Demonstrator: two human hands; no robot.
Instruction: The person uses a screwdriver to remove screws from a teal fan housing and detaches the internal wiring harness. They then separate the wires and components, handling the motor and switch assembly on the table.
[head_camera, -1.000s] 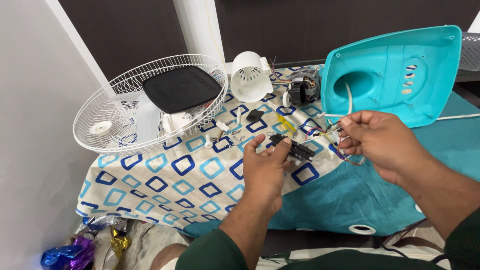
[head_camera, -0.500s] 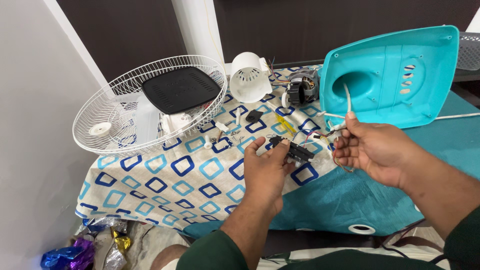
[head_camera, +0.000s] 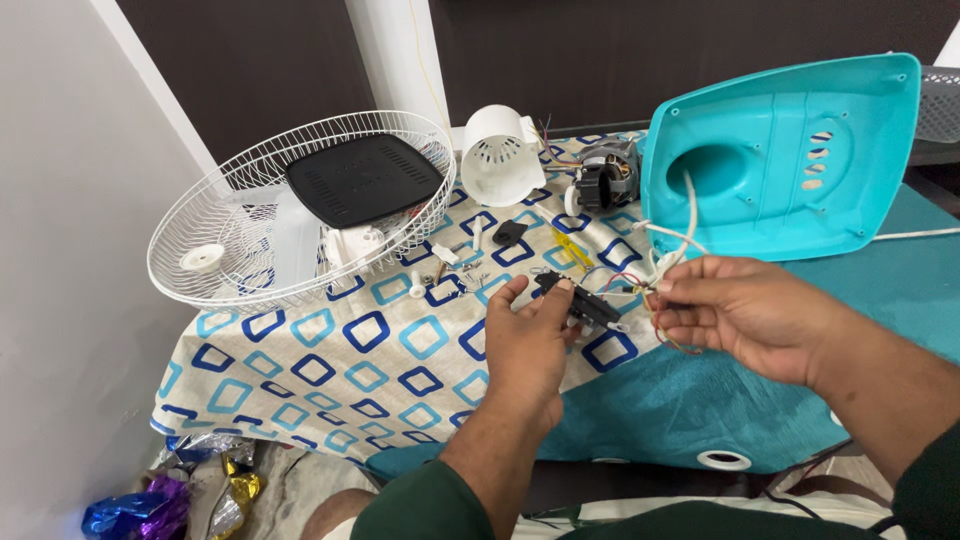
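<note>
The left hand (head_camera: 528, 345) gripped a small black switch block (head_camera: 582, 303) between thumb and fingertips, holding it just above the patterned cloth (head_camera: 330, 350) on the counter, while the right hand (head_camera: 745, 315) was closed in a pinch on a bundle of thin wires (head_camera: 668, 262) running from the block toward the turquoise fan base (head_camera: 790, 150). Done well, this called for keeping the block steady, leaving slack in the wires and pulling along their run rather than across the terminals, since the leads looked fine and easy to tear loose. The right fingers hid where the wires joined the block, so which lead was held could not be told. The small screws and bits beside the white fan guard (head_camera: 300, 210) were too small to identify, the motor (head_camera: 605, 180) sat partly behind the base, and both forearms were cut off by the frame.
</note>
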